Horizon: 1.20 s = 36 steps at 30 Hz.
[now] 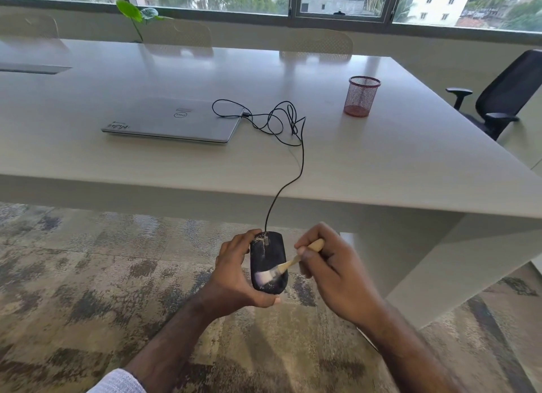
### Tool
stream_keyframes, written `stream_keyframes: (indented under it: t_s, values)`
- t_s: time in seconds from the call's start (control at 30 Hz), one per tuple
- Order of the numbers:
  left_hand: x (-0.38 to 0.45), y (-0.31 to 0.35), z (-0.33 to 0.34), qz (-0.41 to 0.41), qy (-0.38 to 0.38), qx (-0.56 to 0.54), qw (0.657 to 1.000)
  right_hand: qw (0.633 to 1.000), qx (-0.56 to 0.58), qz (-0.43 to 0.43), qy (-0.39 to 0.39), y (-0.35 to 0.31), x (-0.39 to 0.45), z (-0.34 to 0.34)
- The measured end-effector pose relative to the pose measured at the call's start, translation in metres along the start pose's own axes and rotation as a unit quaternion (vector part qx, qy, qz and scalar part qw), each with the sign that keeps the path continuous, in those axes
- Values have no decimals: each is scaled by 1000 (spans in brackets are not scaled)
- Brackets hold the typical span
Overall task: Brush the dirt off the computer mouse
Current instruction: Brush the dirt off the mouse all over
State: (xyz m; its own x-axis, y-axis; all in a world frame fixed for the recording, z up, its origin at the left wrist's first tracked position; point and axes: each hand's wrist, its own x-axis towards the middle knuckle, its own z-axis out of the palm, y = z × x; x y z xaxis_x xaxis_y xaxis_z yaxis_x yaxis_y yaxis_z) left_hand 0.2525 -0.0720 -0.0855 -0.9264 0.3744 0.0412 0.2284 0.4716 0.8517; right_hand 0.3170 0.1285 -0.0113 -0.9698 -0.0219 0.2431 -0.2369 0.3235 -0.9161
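A black wired computer mouse [268,254] with pale dust near its wheel is held in the air below the table's front edge. My left hand [234,272] grips it from the left side and underneath. My right hand [331,269] pinches a small brush [289,265] with a light wooden handle. The white bristles lie on the rear part of the mouse's top. The mouse's black cable [296,169] runs up over the table edge to a closed silver laptop [176,119].
A large white table [381,163] fills the middle. A red mesh pen cup [362,96] stands at its right. A black office chair [504,96] is at the far right, pale chairs and a plant [137,14] behind. Patterned carpet lies below my hands.
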Motion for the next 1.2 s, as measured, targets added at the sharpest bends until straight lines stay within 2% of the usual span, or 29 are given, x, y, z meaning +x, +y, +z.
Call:
stream_keyframes:
  t_s: [0.23, 0.4, 0.6, 0.73, 0.97, 1.2]
  values:
    - [-2, -1, -2, 4, -2, -5, 1000, 996, 66, -26, 55, 0, -2, -11]
    - [-4, -1, -1, 3, -6, -7, 1000, 999, 32, -20, -24, -1, -7, -7]
    - [-6, 0, -3, 11, -6, -8, 1000, 999, 43, -25, -6, -4, -7, -18]
    - [-8, 0, -3, 14, 5, -4, 1000, 995, -27, -26, -93, -9, -7, -28]
    - [-12, 3, -3, 9, -10, 12, 1000, 983, -78, -34, -160, -18, -2, -13]
    - [-13, 3, 2, 14, -9, 21, 1000, 975, -127, -44, -177, -32, 5, -2]
